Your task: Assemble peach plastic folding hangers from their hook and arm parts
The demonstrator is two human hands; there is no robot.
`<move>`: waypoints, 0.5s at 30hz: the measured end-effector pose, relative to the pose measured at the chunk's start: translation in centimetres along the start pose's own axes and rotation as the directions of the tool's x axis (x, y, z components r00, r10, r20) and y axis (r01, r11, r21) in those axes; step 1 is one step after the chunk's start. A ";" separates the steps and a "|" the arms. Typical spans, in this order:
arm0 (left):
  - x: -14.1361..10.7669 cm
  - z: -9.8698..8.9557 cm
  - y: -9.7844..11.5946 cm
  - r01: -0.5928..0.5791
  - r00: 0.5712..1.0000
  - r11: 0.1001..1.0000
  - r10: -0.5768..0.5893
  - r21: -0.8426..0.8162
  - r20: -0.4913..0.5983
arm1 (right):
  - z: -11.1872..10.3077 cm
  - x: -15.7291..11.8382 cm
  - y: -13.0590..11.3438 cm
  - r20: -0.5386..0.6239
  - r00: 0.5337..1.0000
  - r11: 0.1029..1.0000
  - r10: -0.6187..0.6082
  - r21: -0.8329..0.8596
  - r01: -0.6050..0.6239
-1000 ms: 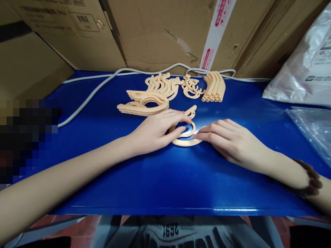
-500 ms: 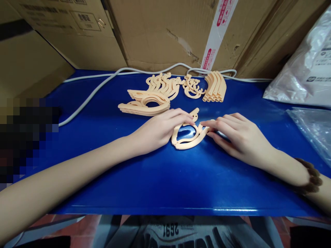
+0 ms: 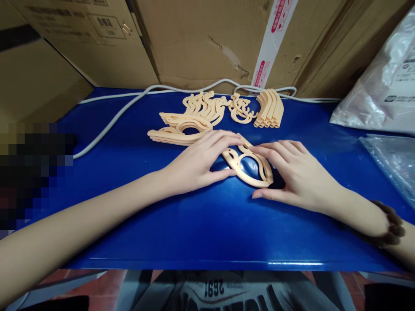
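Note:
A beige plastic folding clothes hanger (image 3: 249,179), folded into a looped shape, lies on the blue table between my hands. My left hand (image 3: 204,162) grips its left end, thumb at the near edge and fingers over the far side. At its right side is my right hand (image 3: 292,172), fingertips on the far edge and thumb spread away from it. My fingers cover part of the hanger's far side. Just beyond my left hand sits a stack of similar folded hangers (image 3: 181,137).
Behind are loose wavy beige parts (image 3: 204,106), small hook-shaped parts (image 3: 241,110) and a bundle of curved arms (image 3: 269,110). A white cable (image 3: 119,110) runs along the back, before cardboard boxes (image 3: 207,43). Plastic bags (image 3: 379,95) lie at right.
The hanger has turned, its rounded end now pointing right instead of left. My right thumb has moved away from the fingers, and my left thumb now shows at the near edge.

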State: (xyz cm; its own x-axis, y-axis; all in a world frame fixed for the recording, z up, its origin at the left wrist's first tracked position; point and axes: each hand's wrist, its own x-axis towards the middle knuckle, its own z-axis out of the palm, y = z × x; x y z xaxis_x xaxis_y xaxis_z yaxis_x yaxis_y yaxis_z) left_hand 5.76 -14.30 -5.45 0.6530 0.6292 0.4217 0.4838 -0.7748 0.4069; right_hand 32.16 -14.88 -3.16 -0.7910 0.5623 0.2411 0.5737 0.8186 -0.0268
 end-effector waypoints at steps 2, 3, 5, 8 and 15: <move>0.0 0.2 0.0 0.018 1.000 1.000 -0.018 -0.004 0.014 | 0.0 0.1 -0.2 0.021 0.998 0.995 -0.051 0.088 0.049; -0.1 0.3 0.0 0.028 0.999 1.000 -0.028 -0.003 0.029 | 0.0 0.1 -0.2 0.032 0.996 0.988 -0.078 0.133 0.073; -0.1 0.4 0.1 0.040 0.997 0.999 -0.041 0.010 0.066 | -0.1 0.1 -0.3 0.056 0.990 0.971 -0.127 0.209 0.112; -0.1 0.5 0.3 0.053 0.994 0.998 -0.056 0.034 0.098 | -0.2 0.1 -0.3 0.067 0.987 0.958 -0.146 0.256 0.125; -0.2 -0.1 0.7 -0.032 0.999 0.996 0.033 0.086 -0.004 | -0.4 0.0 0.3 -0.085 0.962 0.935 0.259 0.272 -0.228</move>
State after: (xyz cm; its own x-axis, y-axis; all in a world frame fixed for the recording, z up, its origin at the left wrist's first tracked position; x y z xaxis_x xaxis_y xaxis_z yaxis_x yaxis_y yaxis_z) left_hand 5.90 -14.94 -5.20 0.6660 0.6036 0.4383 0.5109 -0.7973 0.3215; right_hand 32.41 -14.65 -2.77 -0.5943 0.7432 0.3073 0.6587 0.6690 -0.3442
